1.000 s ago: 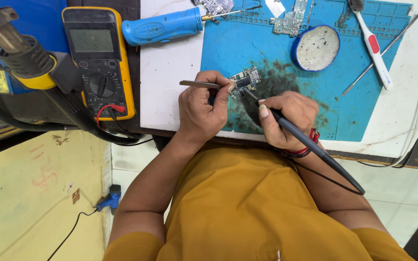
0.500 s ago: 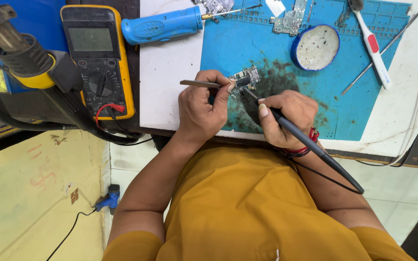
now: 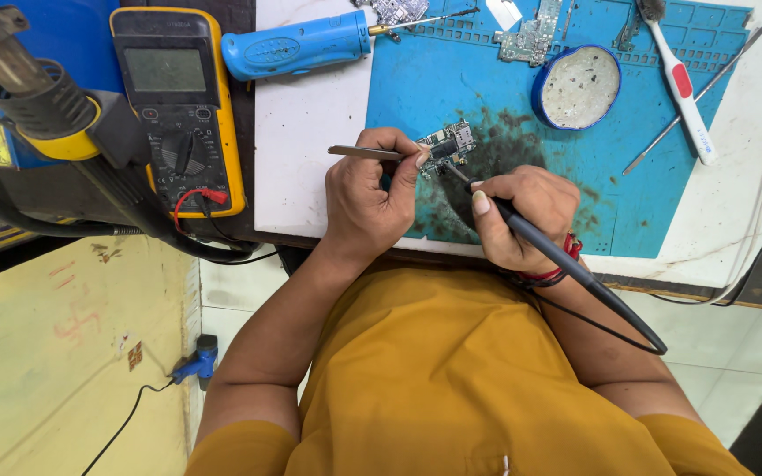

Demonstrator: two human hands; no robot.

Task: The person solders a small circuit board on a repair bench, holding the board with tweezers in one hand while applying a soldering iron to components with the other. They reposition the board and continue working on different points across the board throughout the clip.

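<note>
Head view: small green circuit board (image 3: 445,144), densely populated.

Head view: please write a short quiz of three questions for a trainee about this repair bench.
1. True or false: the right hand holds a black soldering iron like a pen.
2. What does the left hand hold? A) tweezers B) a hammer C) a cup
3. What colour is the mat under the small circuit board?

Key: 1 true; 2 A; 3 blue.
</note>
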